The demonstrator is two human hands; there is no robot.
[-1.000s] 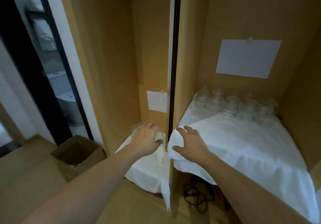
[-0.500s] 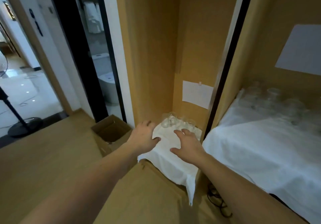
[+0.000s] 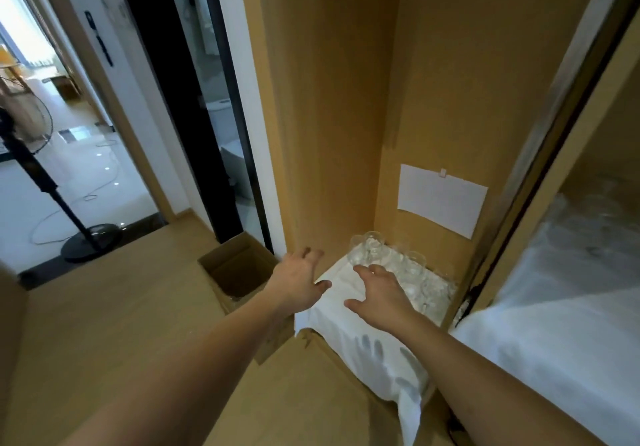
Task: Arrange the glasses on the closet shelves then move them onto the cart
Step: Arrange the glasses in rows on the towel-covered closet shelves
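Several clear glasses (image 3: pixel 391 262) stand at the back of the left closet shelf, on a white cloth (image 3: pixel 363 338) that hangs over the shelf's front edge. My left hand (image 3: pixel 299 281) hovers with spread fingers at the shelf's left front corner, holding nothing. My right hand (image 3: pixel 379 295) reaches over the cloth, fingers spread, its fingertips just short of the nearest glasses. More glasses (image 3: pixel 602 217) show faintly at the back of the right shelf, which is also covered by a white cloth (image 3: pixel 554 314).
A dark vertical divider (image 3: pixel 540 154) separates the two closet sections. An open cardboard box (image 3: pixel 239 265) sits on the wooden floor left of the closet. A white paper (image 3: pixel 440 199) is pinned to the back wall. A standing fan (image 3: pixel 41 182) is beyond the doorway.
The view has swung left from the right shelf to the left section. My right hand left the right cloth's corner and now reaches over the left shelf; my left hand shifted to its left corner.
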